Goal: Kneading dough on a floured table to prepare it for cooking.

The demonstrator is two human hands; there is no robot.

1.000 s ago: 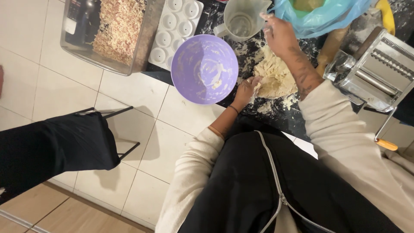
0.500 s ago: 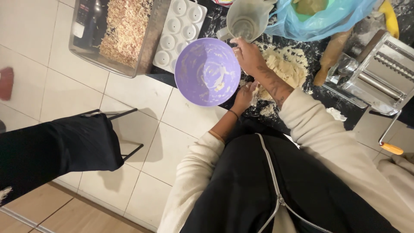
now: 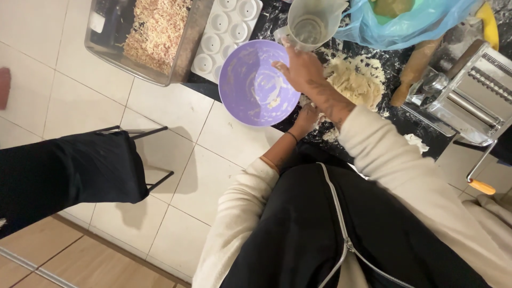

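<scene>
Dark speckled countertop (image 3: 397, 64) seen from above, pale tiled floor below its near edge. Purple bowl (image 3: 258, 82) sits at the counter's near edge, overhanging it a bit, nearly empty: only smears and a few dough scraps stuck inside. Crumbly pale dough pile (image 3: 354, 80) lies on the counter just right of the bowl, flour scattered around it. So the dough is already out of the bowl; it looks rough and shaggy, not yet a smooth ball, nothing rolled. Wooden rolling pin (image 3: 413, 72) and metal pasta machine (image 3: 464, 101) sit toward the right edge, untouched as far as visible.

Right hand (image 3: 301, 69) reaches over the bowl's right rim, fingers loosely curled, grasping nothing that I can see. Left hand (image 3: 306, 118) sits at the bowl's near-right side by the counter edge; whether it grips the rim or just rests there, cannot tell.

Clear measuring jug (image 3: 312, 24) stands behind the bowl, white egg tray (image 3: 226, 29) and a glass dish of shavings (image 3: 154, 32) toward the left, blue plastic bag (image 3: 410, 21) at the far edge.
</scene>
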